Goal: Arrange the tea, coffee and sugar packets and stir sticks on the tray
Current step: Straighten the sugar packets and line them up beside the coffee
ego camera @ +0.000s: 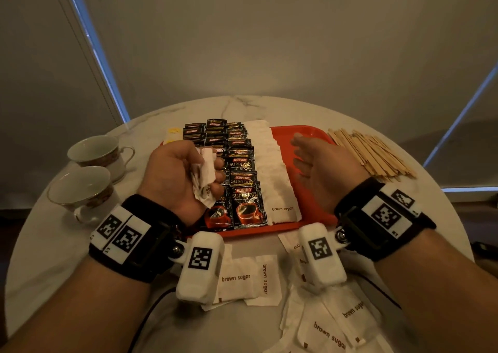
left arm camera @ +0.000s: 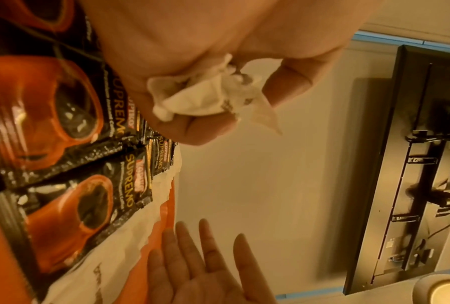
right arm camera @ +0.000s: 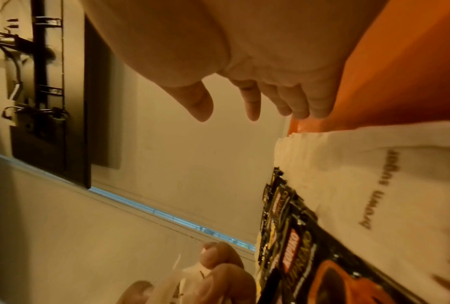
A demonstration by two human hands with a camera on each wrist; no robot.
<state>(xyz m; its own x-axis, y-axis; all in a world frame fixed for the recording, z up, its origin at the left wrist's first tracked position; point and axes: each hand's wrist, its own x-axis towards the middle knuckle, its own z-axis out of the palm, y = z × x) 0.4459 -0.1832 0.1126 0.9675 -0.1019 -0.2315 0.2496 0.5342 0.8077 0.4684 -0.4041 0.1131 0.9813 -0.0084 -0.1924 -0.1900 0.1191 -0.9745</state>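
**Tray part-filled; sugar packets in left hand**

Left hand [ego camera: 175,174] is curled round a crumpled bunch of brown sugar packets [ego camera: 205,176], held above the tray's left half. Right hand [ego camera: 320,169] is empty, fingers straight and spread, palm turned inward, over the bare right part of the red tray [ego camera: 301,134].

Tray contents: coffee sachets [ego camera: 244,183] in overlapping columns from near edge to far edge, count not determinable; one overlapping column of brown sugar packets on the tray [ego camera: 275,169] just right of them; a yellow packet [ego camera: 172,133] at the far left corner.

Off the tray: stir sticks [ego camera: 374,153] heaped by its right edge; loose sugar packets [ego camera: 250,280] along the table's near edge; two teacups [ego camera: 89,169] at the left.
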